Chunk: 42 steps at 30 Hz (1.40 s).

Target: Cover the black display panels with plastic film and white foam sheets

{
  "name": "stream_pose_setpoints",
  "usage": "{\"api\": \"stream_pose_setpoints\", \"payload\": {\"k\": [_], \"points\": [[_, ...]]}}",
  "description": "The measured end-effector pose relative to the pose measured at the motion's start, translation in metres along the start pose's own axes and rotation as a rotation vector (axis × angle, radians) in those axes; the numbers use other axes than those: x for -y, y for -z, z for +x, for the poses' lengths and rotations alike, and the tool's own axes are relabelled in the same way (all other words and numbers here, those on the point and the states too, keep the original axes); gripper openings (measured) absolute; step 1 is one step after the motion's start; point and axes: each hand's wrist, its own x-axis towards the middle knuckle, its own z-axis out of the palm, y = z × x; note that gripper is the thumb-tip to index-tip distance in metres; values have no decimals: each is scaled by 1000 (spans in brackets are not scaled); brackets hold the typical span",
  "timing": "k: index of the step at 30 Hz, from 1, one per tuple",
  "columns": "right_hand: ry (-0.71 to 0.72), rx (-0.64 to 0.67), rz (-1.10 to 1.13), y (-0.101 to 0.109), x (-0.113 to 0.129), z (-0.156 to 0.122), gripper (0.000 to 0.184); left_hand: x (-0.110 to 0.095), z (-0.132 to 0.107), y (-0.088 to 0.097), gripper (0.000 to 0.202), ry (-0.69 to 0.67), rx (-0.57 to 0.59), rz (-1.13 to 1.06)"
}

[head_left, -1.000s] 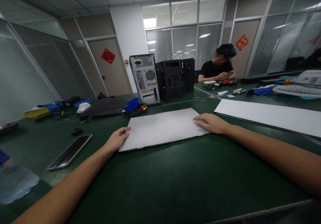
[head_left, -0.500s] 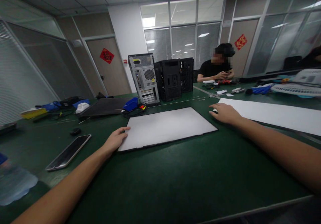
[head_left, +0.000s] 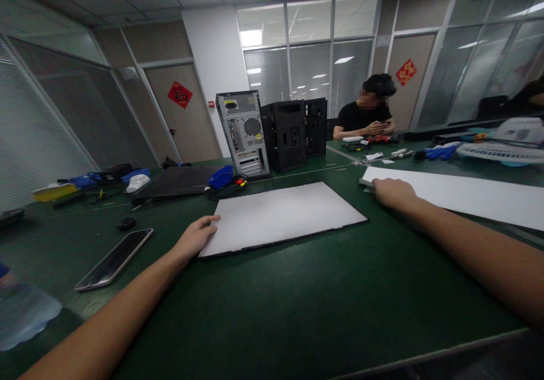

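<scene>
The right hand (head_left: 396, 194) is closed on 1 end of a long, flat white sheet (head_left: 471, 197) — seemingly a pick-up, calling for a level lift. The left hand (head_left: 198, 236), grip unclear, has a black-edged white rectangular panel (head_left: 283, 216) under its fingers.

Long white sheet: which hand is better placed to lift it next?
Probably the right hand: it touches the long white sheet; the left hand is on the black-edged white panel.

Can't make out the right hand's fingertips (head_left: 375, 182) from here; long white sheet (head_left: 476, 197) runs off-frame right, blurry bottle (head_left: 26, 315) clipped left.
</scene>
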Motion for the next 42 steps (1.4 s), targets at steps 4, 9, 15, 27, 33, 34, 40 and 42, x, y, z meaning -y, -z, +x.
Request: {"api": "stream_pose_setpoints", "payload": {"k": [4, 9, 15, 27, 33, 34, 40, 42], "points": [[106, -69, -19, 16, 28, -11, 48, 2, 3, 0, 48, -11, -16, 8], [494, -174, 91, 30, 76, -37, 47, 7, 7, 0, 47, -35, -29, 22], [769, -3, 350, 36, 115, -64, 43, 6, 5, 1, 49, -35, -17, 31], [153, 38, -9, 12, 56, -24, 58, 10, 8, 1, 52, -41, 0, 38], [240, 95, 45, 7, 59, -25, 58, 14, 11, 1, 52, -50, -1, 17], [287, 89, 90, 9, 65, -26, 58, 14, 11, 0, 51, -48, -2, 20], [441, 36, 369, 25, 83, -33, 58, 7, 8, -1, 50, -40, -9, 40], [374, -2, 268, 27, 80, -32, 58, 6, 7, 0, 51, -35, 2, 16]]}}
